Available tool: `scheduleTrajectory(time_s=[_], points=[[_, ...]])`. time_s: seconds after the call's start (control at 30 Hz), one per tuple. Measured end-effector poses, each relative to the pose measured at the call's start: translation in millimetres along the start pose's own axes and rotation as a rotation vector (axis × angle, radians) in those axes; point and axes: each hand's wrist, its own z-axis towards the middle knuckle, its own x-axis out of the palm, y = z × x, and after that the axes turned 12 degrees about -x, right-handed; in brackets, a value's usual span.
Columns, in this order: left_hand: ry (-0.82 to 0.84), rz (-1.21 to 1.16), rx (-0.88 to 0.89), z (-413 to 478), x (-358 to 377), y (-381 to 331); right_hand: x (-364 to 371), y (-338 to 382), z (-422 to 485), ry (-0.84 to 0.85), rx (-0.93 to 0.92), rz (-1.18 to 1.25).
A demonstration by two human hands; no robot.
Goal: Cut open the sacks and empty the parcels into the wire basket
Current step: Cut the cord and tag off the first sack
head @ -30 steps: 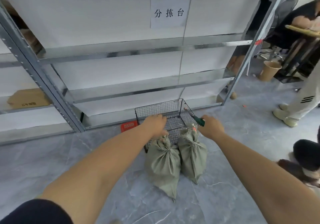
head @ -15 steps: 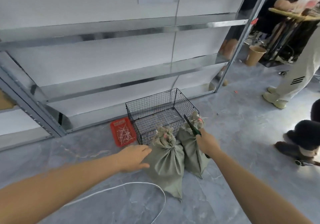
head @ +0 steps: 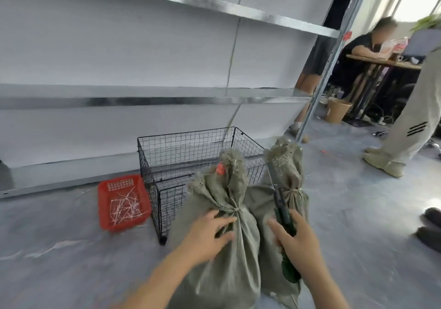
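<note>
Backing the scene, the metal shelving (head: 167, 94) lines the far edge of the floor (head: 59, 249). In front of it stands the wire basket (head: 186, 146), with no parcels visible inside. 2 sacks stand upright, touching its near wall and each other, long axes vertical, necks up and tied. The red tray (head: 124, 201) just left of the basket holds cut ties. Your left hand (head: 207, 234) lies on the left sack (head: 226, 261), fingers spread and straight, gripping nothing. Your right hand (head: 298, 239) is curled round the green-handled cutter (head: 279, 203). Its long axis runs away from you, tip raised beside the right sack (head: 290, 165), near that sack's string tie (head: 294, 190). Judged step: opening the 1st sack. Next, you would need to set the cutting edge on 1 tie while steadying the neck below it.
</note>
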Motion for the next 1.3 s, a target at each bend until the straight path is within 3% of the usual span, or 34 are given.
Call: scheduleTrajectory(time_s=[0.1, 0.2, 0.43, 0.57, 0.77, 1.0, 1.17, 1.3], points=[[-0.136, -0.229, 0.026, 14, 27, 9, 12, -24, -10, -0.014, 0.039, 0.009], [-0.133, -0.333, 0.059, 15, 43, 11, 20, -34, -9, 0.067, 0.077, -0.021], [-0.116, -0.380, 0.157, 42, 41, 11, 20, -35, -6, 0.172, 0.136, 0.070], [-0.098, -0.446, 0.173, 52, 47, 10, 23, -34, -2, 0.232, 0.070, 0.056], [-0.182, -0.442, 0.192, 55, 53, 14, 29, -44, 6, 0.259, -0.016, 0.027], [-0.250, -0.508, 0.165, 57, 56, 25, 27, -43, 10, 0.258, 0.030, 0.114], [-0.132, -0.558, 0.158, 59, 49, 26, 30, -55, 11, 0.324, 0.036, 0.011], [-0.003, -0.557, 0.106, 60, 49, 28, 27, -68, 15, 0.332, -0.064, -0.167]])
